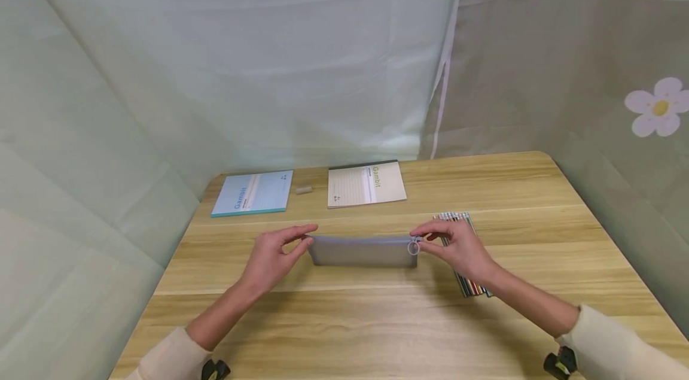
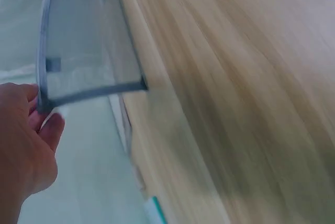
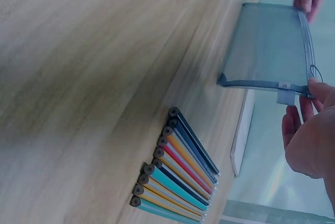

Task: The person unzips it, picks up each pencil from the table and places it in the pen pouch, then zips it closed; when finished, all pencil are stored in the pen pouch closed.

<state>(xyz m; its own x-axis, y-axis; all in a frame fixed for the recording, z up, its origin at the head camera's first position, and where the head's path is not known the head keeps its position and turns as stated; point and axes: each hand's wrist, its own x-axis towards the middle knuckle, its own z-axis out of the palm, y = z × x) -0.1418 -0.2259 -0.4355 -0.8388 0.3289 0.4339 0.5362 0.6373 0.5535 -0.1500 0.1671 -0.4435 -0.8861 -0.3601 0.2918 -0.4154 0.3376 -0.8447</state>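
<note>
One translucent grey, dark-edged rectangular pouch hangs upright over the middle of a light wood-grain table, stretched between two hands. Left hand: thumb and fingers pinch the pouch's upper left corner. Right hand: thumb and fingers pinch the upper right corner, beside a pale round ring pull. One row of slim pencils in teal, yellow, red and dark blue lies on the table, partly hidden by the right hand in the head view. Two notebooks lie towards the far edge: a pale blue notebook with teal spine, left; a cream notebook with black spine, right. One small beige piece, too small to identify, sits between them.
</note>
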